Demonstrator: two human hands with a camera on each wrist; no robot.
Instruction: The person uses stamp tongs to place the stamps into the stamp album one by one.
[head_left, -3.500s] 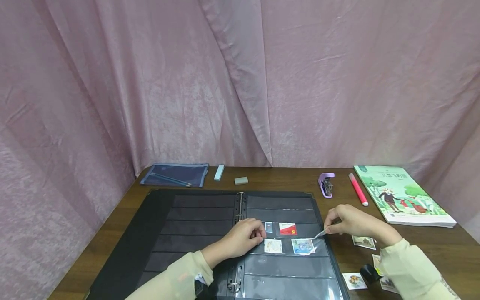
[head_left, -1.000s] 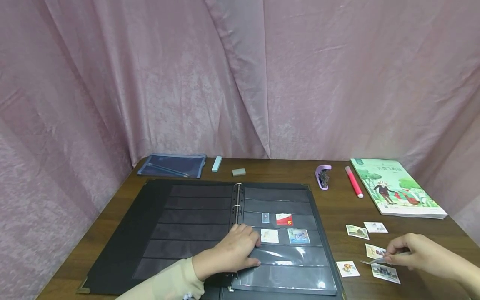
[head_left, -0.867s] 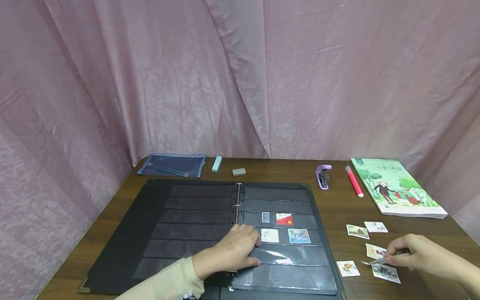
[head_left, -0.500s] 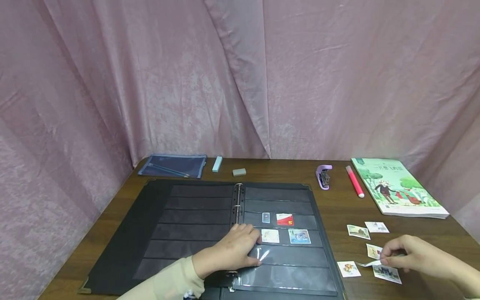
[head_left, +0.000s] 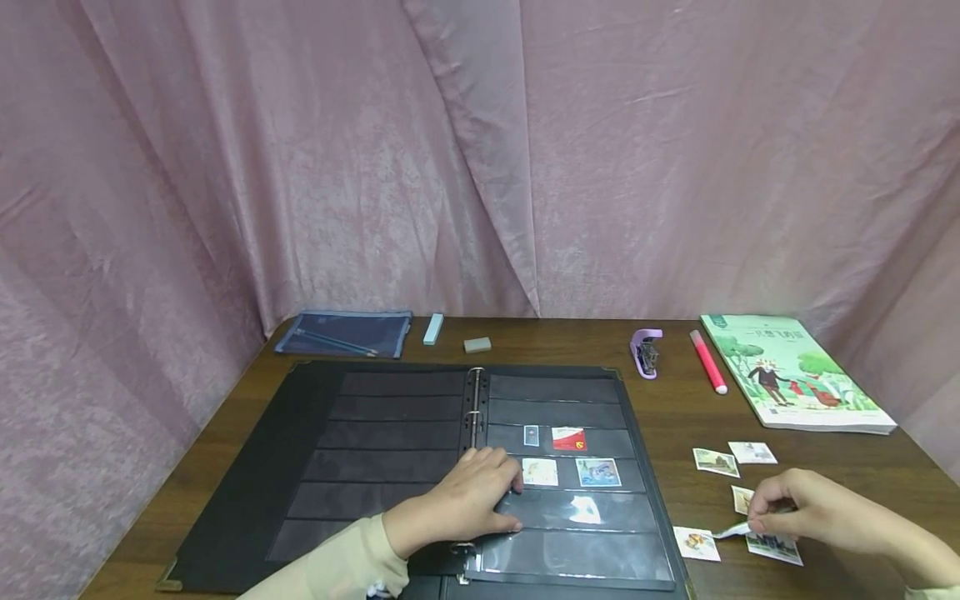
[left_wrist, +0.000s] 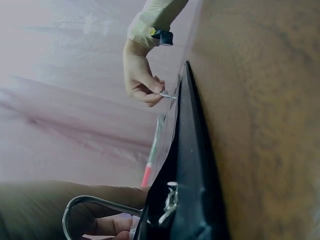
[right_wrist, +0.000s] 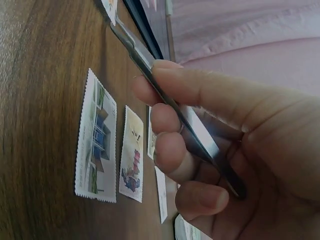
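My left hand rests on the right page of an open black stamp album, beside its metal rings. Between thumb and fingers, my right hand pinches metal tweezers. The tweezers' tips are right at the edge of a stamp with a small orange-brown picture, on the table to the right of the album. A stamp showing a building and a stamp with a colourful figure lie under the hand. Four pocketed stamps, among them a red-and-white stamp, show in the album.
Two more loose stamps, one a green landscape stamp, lie beyond my right hand. Along the back are a blue mesh pouch, a light-blue bar, a grey eraser, a purple stapler, a pink marker and a green book.
My right hand has left the album pocket with the tweezers, gone to the loose stamps, then shifted left to the orange-brown one. My left hand has moved from the pocket edge down onto the page.
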